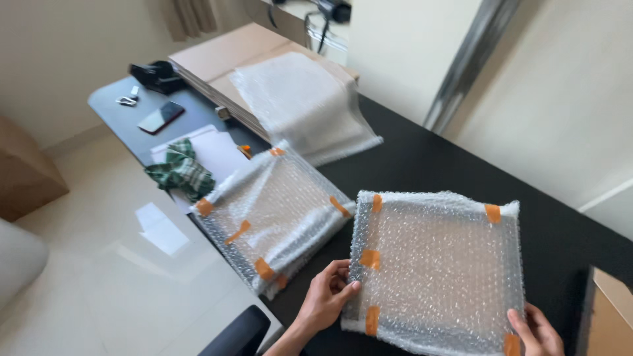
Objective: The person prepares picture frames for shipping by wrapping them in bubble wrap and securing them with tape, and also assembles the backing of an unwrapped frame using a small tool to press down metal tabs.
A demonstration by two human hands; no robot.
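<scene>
Both hands gripped a bubble-wrapped flat parcel (438, 264) on the dark surface (428, 158): the left hand (328, 296) at its near-left edge, the right hand (537, 331) at its near-right corner. A second wrapped parcel (273, 214) lay just beside it.

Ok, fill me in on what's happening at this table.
A person holds a flat bubble-wrapped package sealed with orange tape, gripping its near corners: the left hand on one edge, the right hand on the other. It lies on the black table. Beside it is a second wrapped package, taped the same way. Further back are a stack of bubble wrap sheets on flat cardboard, a checked cloth, a phone and a tape dispenser.
</scene>
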